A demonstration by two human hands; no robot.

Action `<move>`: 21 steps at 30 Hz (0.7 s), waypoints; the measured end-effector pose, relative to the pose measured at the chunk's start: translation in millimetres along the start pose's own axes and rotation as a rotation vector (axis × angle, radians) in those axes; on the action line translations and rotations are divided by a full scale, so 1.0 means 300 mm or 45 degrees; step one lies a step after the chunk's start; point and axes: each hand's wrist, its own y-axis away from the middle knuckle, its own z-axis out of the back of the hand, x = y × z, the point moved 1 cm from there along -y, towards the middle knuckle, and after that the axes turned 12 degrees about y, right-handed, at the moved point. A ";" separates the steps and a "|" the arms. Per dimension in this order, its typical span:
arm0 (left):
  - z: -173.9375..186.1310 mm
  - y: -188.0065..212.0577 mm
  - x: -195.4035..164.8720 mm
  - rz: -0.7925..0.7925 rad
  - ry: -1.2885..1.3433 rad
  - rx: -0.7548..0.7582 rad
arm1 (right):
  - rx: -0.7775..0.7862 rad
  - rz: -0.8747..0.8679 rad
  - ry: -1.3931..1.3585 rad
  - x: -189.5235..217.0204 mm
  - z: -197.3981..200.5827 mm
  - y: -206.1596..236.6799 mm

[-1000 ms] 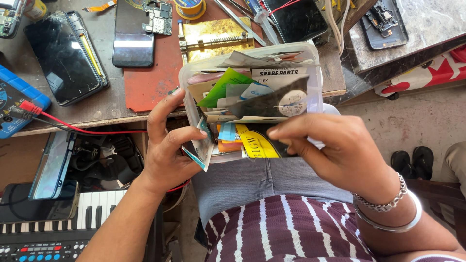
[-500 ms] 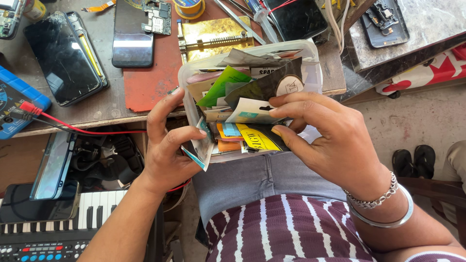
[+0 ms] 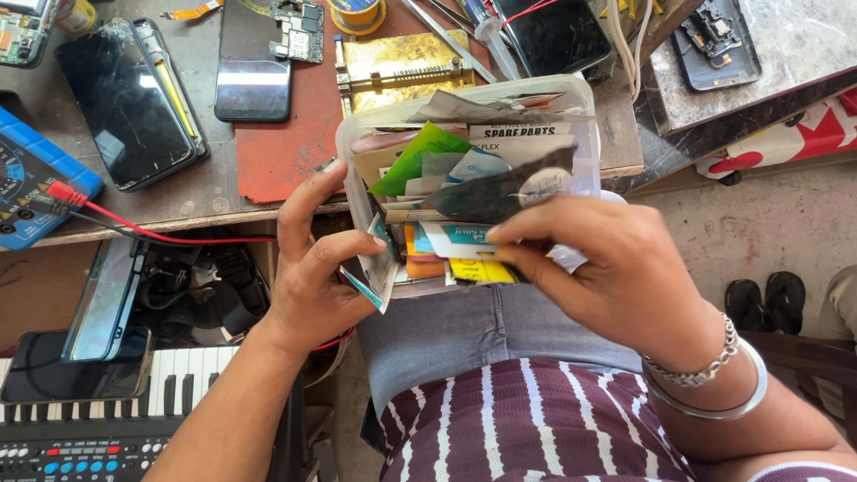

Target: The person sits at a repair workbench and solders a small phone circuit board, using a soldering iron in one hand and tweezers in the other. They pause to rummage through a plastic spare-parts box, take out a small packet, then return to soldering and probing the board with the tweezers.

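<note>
A clear plastic box (image 3: 353, 156) rests on my lap against the workbench edge, stuffed with several small packets and cards in green, white, orange and yellow. My left hand (image 3: 312, 268) grips the box's near left corner, with a few packets pinched under the thumb. My right hand (image 3: 616, 268) reaches in from the right, its fingertips pinching a white packet (image 3: 455, 239) among the stack. A dark grey packet (image 3: 500, 189) stands just above those fingers.
The wooden workbench (image 3: 205, 192) carries phones (image 3: 254, 58), a cracked screen panel (image 3: 125, 103), a red mat (image 3: 286, 147), a brass jig (image 3: 402, 58) and a blue meter (image 3: 27, 178) with a red lead. A keyboard (image 3: 98, 419) lies lower left. Sandals (image 3: 768, 299) sit on the floor at right.
My right hand has flipped through the packets, shifting slightly right and up; the dark grey packet now stands exposed above my fingers. The left hand and box stayed put.
</note>
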 end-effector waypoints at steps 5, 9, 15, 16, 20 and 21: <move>-0.001 0.001 0.001 0.004 0.005 0.002 | -0.351 -0.130 0.056 0.012 0.010 -0.002; 0.000 0.001 0.002 -0.001 -0.008 0.004 | -0.420 -0.179 0.257 0.015 0.030 0.005; -0.001 -0.002 0.001 0.002 -0.016 -0.003 | -0.200 -0.012 0.060 0.000 0.023 0.025; -0.002 -0.002 0.001 0.001 -0.017 -0.005 | -0.152 0.056 0.021 -0.001 0.021 0.030; 0.000 0.000 0.001 0.000 -0.012 0.002 | 0.056 0.195 -0.022 -0.010 0.018 0.029; -0.002 0.001 0.001 0.003 -0.009 0.002 | 0.089 0.190 -0.019 -0.011 0.024 0.027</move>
